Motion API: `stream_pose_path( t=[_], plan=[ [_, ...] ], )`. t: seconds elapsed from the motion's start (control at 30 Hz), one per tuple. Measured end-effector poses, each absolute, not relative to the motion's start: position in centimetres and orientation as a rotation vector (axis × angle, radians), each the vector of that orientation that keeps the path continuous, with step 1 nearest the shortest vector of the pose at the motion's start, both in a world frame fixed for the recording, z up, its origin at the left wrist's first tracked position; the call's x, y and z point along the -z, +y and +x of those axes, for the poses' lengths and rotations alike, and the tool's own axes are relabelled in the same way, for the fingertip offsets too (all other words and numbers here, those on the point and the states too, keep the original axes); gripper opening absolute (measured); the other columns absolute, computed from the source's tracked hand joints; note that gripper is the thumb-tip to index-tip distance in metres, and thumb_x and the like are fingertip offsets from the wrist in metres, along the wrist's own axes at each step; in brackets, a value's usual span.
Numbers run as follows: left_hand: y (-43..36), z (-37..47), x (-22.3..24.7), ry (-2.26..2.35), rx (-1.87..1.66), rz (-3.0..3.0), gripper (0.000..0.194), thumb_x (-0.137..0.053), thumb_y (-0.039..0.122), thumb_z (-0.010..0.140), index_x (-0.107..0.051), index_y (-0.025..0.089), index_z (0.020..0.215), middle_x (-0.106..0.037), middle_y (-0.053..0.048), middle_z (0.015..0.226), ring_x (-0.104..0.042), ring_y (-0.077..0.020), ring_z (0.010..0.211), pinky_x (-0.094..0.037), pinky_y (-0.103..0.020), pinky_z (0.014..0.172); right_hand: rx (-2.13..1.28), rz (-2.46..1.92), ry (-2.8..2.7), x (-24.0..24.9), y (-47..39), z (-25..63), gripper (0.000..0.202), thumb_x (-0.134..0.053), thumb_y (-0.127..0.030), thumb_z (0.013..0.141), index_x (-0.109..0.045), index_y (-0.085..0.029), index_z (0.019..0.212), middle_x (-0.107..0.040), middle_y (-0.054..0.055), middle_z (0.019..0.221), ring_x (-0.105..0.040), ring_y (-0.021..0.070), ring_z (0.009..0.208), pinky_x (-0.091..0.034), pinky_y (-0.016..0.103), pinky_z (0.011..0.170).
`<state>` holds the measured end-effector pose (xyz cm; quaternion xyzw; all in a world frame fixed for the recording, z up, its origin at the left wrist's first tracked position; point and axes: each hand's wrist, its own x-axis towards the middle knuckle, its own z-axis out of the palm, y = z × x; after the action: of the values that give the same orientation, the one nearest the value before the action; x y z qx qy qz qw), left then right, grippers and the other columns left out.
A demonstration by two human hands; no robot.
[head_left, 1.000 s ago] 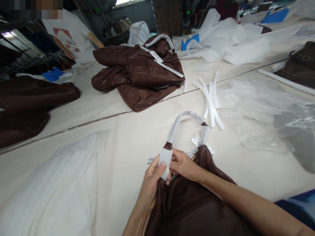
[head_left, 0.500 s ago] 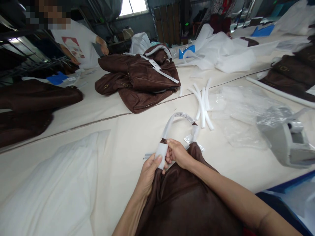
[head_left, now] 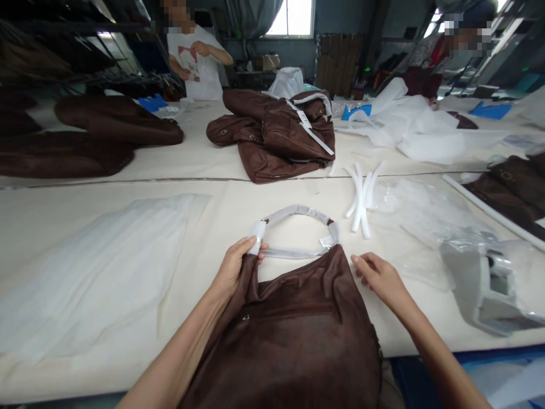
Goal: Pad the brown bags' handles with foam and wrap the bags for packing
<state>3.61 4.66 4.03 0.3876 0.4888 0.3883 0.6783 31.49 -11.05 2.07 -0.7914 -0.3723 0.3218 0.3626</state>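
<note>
Brown bag (head_left: pixel 293 341) seen at six o'clock. At its eleven o'clock, white wrap (head_left: pixel 257 231) is pinched by left hand (head_left: pixel 235 260) fingers. At two o'clock, right hand (head_left: pixel 380 277) is held apart, fingers curled; whether pressed together cannot be told.

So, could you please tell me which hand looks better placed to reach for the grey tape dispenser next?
Probably the right hand: it is nearer the grey tape dispenser, apart from the brown bag, and seems free, while the left hand grips the white wrap by the handle.
</note>
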Motion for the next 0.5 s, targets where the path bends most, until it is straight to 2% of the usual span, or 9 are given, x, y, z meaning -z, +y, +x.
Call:
stream_pose_path(
  t=[0.13, 0.23, 0.33, 0.43, 0.5],
  plan=[
    [4.8, 3.5, -4.5, 1.117, -0.889, 0.812, 0.025, -0.072, 0.033, 0.073, -0.068, 0.012, 0.085, -0.067, -0.004, 0.071, -0.057, -0.0109, 0.05, -0.046, -0.02, 0.046, -0.87, -2.121, -1.13, -0.7, -12.3, 29.1, 0.038, -0.061, -0.06, 0.08, -0.064, -0.022, 0.081, -0.071, 0.004, 0.077, -0.065, 0.0238, 0.075, -0.045, 0.032, 0.068],
    [5.2, 2.9, -5.0, 1.121, -0.94, 0.844, 0.027, -0.074, 0.034, 0.069, -0.067, 0.012, 0.083, -0.065, -0.002, 0.066, -0.057, -0.0105, 0.051, -0.046, -0.019, 0.048, -0.896, -1.979, -1.043, -0.9, -12.2, 27.6, 0.034, -0.062, -0.054, 0.079, -0.064, -0.021, 0.084, -0.072, 0.003, 0.08, -0.065, 0.0235, 0.076, -0.047, 0.031, 0.069],
    [6.1, 1.7, -5.9, 1.156, -1.019, 0.9, 0.03, -0.074, 0.039, 0.069, -0.065, 0.013, 0.079, -0.062, -0.001, 0.062, -0.055, -0.0089, 0.049, -0.045, -0.018, 0.048, -0.923, -1.822, -0.89, -1.9, -11.9, 27.7, 0.037, -0.065, -0.055, 0.076, -0.066, -0.019, 0.087, -0.073, 0.003, 0.082, -0.066, 0.0239, 0.078, -0.049, 0.031, 0.07],
    [7.6, 0.7, -7.0, 1.214, -1.089, 0.972, 0.035, -0.068, 0.047, 0.077, -0.062, 0.014, 0.084, -0.063, 0.001, 0.065, -0.055, -0.0084, 0.051, -0.047, -0.019, 0.051, -0.93, -1.726, -0.78, -3.3, -10.7, 28.8, 0.041, -0.074, -0.053, 0.068, -0.069, -0.017, 0.086, -0.073, 0.003, 0.079, -0.065, 0.0226, 0.072, -0.049, 0.03, 0.065],
    [9.2, 0.6, -7.9, 1.262, -1.104, 1.058, 0.041, -0.056, 0.053, 0.087, -0.062, 0.012, 0.089, -0.065, -0.001, 0.071, -0.058, -0.0087, 0.057, -0.051, -0.022, 0.059, -0.944, -1.679, -0.74, -4.2, -8.6, 29.8, 0.042, -0.078, -0.051, 0.063, -0.07, -0.016, 0.086, -0.072, 0.003, 0.078, -0.064, 0.0215, 0.068, -0.05, 0.03, 0.062]
  ],
)
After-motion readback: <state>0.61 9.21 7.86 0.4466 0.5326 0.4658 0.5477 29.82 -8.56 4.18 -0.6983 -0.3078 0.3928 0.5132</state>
